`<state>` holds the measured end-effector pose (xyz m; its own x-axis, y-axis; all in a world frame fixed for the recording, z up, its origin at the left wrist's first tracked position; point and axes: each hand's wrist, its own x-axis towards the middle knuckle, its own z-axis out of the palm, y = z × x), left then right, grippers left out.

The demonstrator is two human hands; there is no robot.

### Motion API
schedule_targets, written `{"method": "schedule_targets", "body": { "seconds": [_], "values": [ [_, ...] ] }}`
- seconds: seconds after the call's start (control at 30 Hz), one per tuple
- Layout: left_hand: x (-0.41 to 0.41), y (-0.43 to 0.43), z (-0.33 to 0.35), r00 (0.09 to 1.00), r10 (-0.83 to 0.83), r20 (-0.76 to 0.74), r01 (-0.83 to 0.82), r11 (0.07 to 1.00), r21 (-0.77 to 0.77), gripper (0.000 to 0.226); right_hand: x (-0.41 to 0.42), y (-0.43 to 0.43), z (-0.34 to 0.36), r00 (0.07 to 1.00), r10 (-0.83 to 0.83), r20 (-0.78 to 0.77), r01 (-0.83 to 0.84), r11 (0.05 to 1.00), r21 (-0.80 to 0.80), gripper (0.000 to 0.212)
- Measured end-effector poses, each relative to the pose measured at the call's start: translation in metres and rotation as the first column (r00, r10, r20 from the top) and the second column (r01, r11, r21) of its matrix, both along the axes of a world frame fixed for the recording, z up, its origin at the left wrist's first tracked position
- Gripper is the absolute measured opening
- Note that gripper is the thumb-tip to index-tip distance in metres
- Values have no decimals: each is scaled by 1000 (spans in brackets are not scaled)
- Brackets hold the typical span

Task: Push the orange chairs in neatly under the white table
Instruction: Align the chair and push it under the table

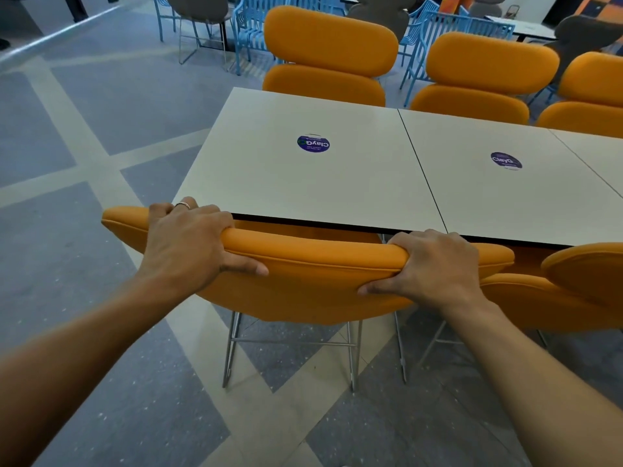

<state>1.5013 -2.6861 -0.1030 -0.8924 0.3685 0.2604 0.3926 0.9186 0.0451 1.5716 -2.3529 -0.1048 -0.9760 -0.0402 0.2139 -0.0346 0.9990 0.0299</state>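
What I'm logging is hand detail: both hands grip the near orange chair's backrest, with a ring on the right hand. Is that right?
Not quite. The head view shows the ring on the left hand, not the right hand. Both hands do grip the near orange chair's backrest.

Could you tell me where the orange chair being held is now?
The orange chair is low and centre in the head view, at the near edge of the white table, its backrest gripped by the left hand and right hand.
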Motion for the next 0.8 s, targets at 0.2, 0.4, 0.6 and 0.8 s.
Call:
{"method": "schedule_targets", "body": {
  "seconds": [0.2, 0.4, 0.6, 0.8],
  "values": [
    [-26, -28, 6, 999, 32, 37, -30, 999, -43, 94, -11, -38, -2, 999, -31, -36, 31, 1000, 4, 85],
    [-22, -25, 3, 997, 67, 26, -65, 997, -44, 90, -15, -35, 1, 1000, 6, -18, -6, 1000, 16, 88],
    [-2, -8, -1, 997, 74, -19, -74, 997, 4, 90, -8, -13, 4, 1000, 24, 10, -24, 1000, 8, 91],
    [3, -6, 4, 997, 83, -5, -83, 996, -27, 97, -4, -15, 2, 1000, 11, 1, -11, 1000, -1, 93]
  ]
}}
